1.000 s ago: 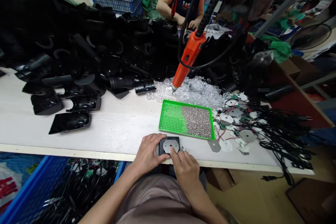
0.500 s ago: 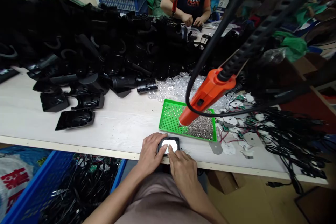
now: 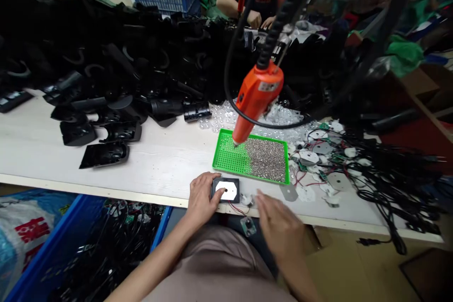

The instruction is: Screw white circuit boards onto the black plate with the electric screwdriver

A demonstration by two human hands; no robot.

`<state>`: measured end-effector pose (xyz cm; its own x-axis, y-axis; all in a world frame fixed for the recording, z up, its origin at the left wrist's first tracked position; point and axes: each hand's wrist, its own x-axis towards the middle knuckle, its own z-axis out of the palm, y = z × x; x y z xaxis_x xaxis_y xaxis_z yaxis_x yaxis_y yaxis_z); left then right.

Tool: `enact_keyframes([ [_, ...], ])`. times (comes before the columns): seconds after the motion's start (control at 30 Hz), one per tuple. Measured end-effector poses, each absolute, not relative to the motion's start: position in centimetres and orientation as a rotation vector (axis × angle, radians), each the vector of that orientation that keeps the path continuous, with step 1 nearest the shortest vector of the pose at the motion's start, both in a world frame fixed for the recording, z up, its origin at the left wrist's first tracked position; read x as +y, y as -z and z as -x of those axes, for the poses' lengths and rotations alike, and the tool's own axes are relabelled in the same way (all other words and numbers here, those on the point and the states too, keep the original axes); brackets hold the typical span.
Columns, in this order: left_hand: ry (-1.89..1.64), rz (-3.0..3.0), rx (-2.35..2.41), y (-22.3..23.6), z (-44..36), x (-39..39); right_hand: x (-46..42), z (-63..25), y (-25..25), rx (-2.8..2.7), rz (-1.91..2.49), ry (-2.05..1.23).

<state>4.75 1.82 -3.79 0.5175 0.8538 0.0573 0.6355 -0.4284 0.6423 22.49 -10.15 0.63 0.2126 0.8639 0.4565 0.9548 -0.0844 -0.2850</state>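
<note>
My left hand [image 3: 203,200] grips a black square housing [image 3: 214,193] at the front edge of the table. Its thumb rests on the white plate [image 3: 230,189] set in the housing, and its fingers lie along the left side. Thin red wires run from the housing to a small circuit board [image 3: 248,226] hanging below the table edge. A small whitish part [image 3: 247,199] lies just right of the housing. My right hand [image 3: 281,224] is apart from the housing, blurred, its fingers stretched out with nothing visible in them. An orange electric screwdriver [image 3: 256,96] hangs tip-down over the green tray [image 3: 226,168].
Small screws [image 3: 268,160] fill the tray's right part. Clear plastic pieces [image 3: 215,118] lie behind it; wired white discs [image 3: 307,157] and black cables [image 3: 375,174] are right. Black shells [image 3: 106,155] pile left and behind. A blue crate [image 3: 67,226] stands below. A co-worker [image 3: 253,0] sits opposite.
My right hand has lifted off the white plate and moved right, uncovering the wires and circuit board. The screwdriver has swung left and back and hangs more upright.
</note>
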Motion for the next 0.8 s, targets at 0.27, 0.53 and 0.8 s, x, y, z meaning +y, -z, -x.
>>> enact_keyframes([
  [0.27, -0.555, -2.232, 1.208, 4.3, -4.6, 1.6, -6.3, -28.3, -0.6, -1.851, 1.964, 0.035],
  [0.53, -0.576, -2.187, 1.236, 4.0, -4.5, 0.9, 7.2, -26.3, -2.9, -2.362, 1.817, -0.027],
  [0.8, -0.554, -2.150, 1.235, 3.3, -4.4, 0.4, 17.8, -18.3, -1.9, -2.450, 1.931, 0.072],
])
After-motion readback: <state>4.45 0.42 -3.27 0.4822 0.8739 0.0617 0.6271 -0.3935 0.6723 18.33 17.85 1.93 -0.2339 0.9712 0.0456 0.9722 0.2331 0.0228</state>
